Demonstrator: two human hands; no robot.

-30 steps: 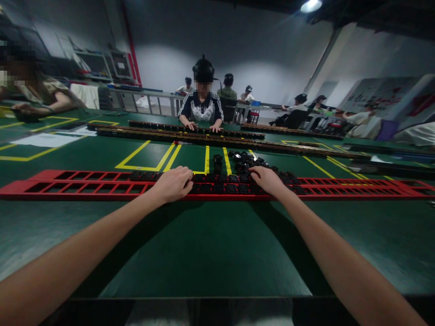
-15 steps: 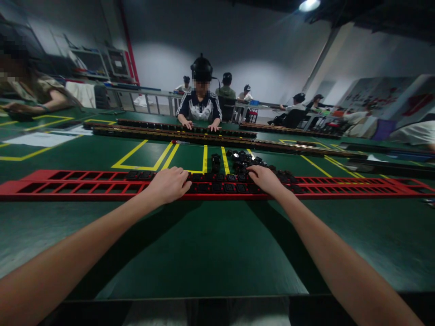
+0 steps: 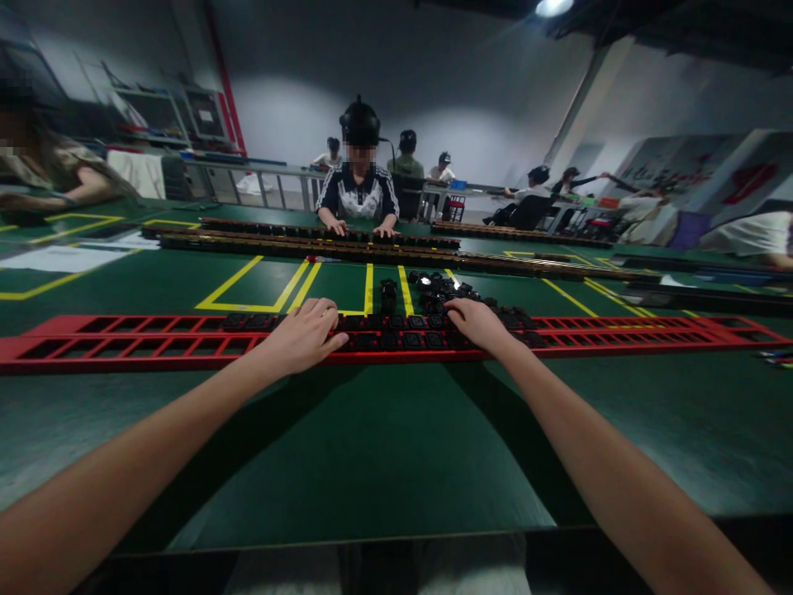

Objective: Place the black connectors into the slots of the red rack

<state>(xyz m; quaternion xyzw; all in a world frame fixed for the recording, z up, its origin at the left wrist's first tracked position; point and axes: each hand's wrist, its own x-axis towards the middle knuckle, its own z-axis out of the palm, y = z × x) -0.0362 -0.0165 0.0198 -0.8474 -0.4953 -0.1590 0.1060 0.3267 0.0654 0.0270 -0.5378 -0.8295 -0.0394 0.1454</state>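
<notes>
A long red frame point(image 3: 142, 347) with two rows of rectangular slots lies across the green table. Black square plastic pieces point(image 3: 415, 340) fill slots in its middle section. Over the left of these pieces rests my left hand point(image 3: 306, 336), its thumb apart from the bent fingers; it covers part of the frame and appears to hold nothing. My right hand point(image 3: 477, 322) is at the right of the filled section, fingers curled down by the far row. Its fingertips are partly hidden, and what they grip cannot be made out. Loose black parts point(image 3: 437, 287) lie heaped just behind it.
A single black part point(image 3: 388, 293) stands behind the frame. Long dark rails point(image 3: 278, 242) run across the table farther back. Facing me, a person point(image 3: 358, 190) has both hands at these rails. Yellow tape lines point(image 3: 301, 285) mark the tabletop; papers point(image 3: 62, 256) lie left.
The view has shifted slightly. My left hand's fingers have spread a little and its thumb stands farther off. My right hand stays almost in place by the black pieces.
</notes>
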